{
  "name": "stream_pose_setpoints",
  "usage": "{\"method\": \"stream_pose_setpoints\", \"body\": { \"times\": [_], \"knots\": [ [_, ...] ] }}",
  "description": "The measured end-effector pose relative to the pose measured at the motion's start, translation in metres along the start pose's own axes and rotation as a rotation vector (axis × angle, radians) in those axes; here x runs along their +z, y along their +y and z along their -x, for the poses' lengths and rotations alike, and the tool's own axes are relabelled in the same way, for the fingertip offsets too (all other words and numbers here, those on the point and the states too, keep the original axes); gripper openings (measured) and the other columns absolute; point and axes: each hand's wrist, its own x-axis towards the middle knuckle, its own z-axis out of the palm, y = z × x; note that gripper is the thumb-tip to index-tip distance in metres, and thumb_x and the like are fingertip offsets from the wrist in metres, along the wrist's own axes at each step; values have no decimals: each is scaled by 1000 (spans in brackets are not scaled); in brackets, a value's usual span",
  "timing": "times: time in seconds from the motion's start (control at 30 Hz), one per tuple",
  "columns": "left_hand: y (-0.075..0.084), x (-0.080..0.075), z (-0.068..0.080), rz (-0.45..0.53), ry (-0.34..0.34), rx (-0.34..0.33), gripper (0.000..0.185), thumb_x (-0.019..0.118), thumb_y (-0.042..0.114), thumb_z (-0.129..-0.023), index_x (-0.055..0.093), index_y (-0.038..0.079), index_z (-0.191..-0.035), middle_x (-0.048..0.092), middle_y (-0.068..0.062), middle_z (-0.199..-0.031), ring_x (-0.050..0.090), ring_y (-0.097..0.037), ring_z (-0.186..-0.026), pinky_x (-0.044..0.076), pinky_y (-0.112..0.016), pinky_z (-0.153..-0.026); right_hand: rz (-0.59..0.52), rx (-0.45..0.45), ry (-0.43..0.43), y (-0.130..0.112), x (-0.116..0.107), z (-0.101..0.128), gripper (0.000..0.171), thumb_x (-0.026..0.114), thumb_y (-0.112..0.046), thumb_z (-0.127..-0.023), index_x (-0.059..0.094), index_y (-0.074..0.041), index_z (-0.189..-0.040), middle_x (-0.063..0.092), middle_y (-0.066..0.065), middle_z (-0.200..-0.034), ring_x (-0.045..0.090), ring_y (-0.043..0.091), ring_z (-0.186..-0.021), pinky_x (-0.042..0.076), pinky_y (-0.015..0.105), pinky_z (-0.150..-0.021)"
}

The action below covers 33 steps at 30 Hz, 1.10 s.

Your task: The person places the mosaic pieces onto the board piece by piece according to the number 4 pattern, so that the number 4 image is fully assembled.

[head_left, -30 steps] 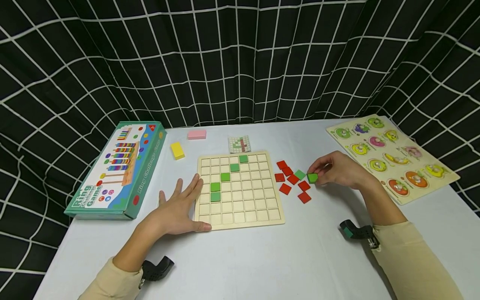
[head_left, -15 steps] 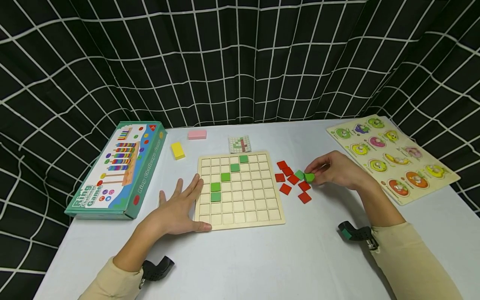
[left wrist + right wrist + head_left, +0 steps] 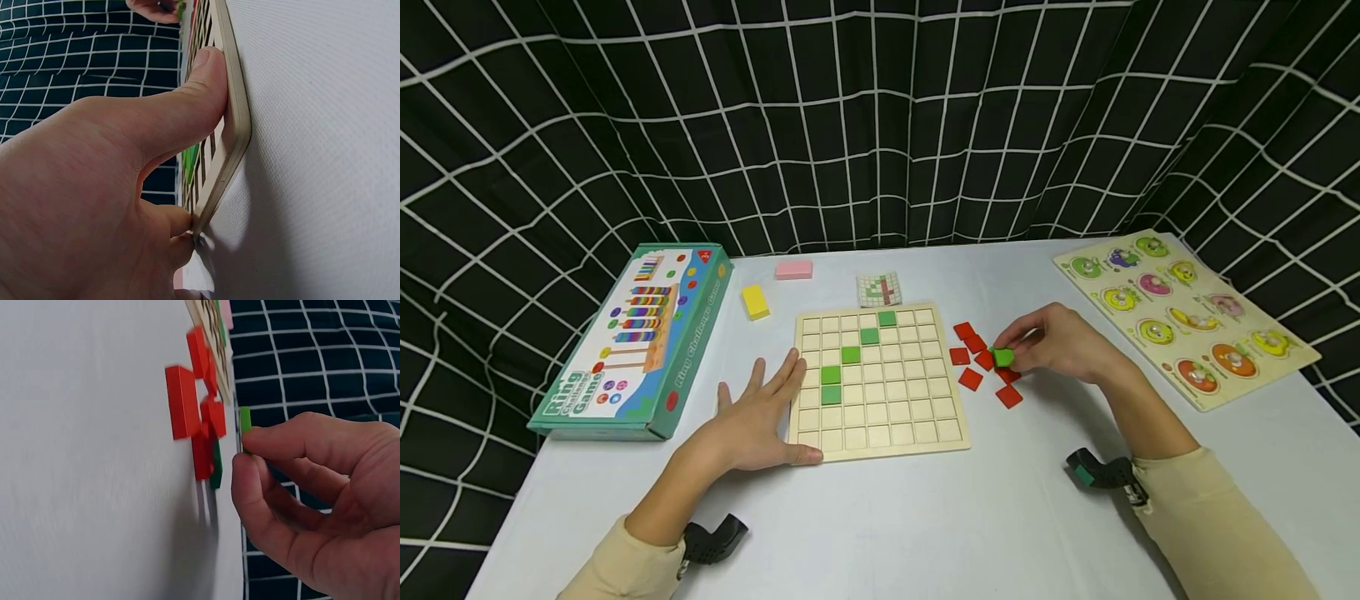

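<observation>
A wooden grid board (image 3: 880,450) lies flat on the white table, with several green tiles (image 3: 850,355) in its squares in a stepped line. My left hand (image 3: 752,421) rests at the board's left edge with fingers spread; in the left wrist view its thumb (image 3: 203,81) lies on the rim near a corner. Between thumb and fingertips, my right hand (image 3: 1063,343) pinches a green tile (image 3: 1003,357), held above the table. Several red tiles (image 3: 970,379) are scattered right of the board. Another green tile (image 3: 217,465) lies among them in the right wrist view, hidden in the head view.
Behind the board lies a small pattern card (image 3: 878,289). A pink block (image 3: 793,270) and a yellow block (image 3: 756,302) stand back left. A game box (image 3: 632,350) is at the left, a fruit puzzle board (image 3: 1180,317) at the right. Black gridded cloth (image 3: 880,125) hangs behind.
My right hand has moved left with the green tile and now holds it over the red tiles, covering the loose green one. My left hand and the board have stayed put.
</observation>
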Motion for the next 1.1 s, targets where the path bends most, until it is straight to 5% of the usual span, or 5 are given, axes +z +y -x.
{"method": "stream_pose_setpoints", "body": {
  "times": [0.67, 1.1],
  "knots": [
    [-1, 2, -1, -12, -8, -12, 130, 80, 71, -76, 9, 13, -169, 0, -2, -178, 0, -52, -159, 3, -90, -107, 30, -61, 23, -46, 33, -10, 26, 80, -1, -80, 81, -8, -104, 71, 11, -96, 63, 23, -84, 54, 32, -66],
    [-1, 2, -1, -13, -1, -6, 129, 80, 70, -76, 10, 13, -169, 1, -4, -178, 1, -52, -159, 3, -90, -107, 26, -127, -8, -76, 60, -18, 26, 81, 1, -78, 82, -13, -100, 72, 5, -89, 64, 21, -85, 53, 31, -73]
  ]
}}
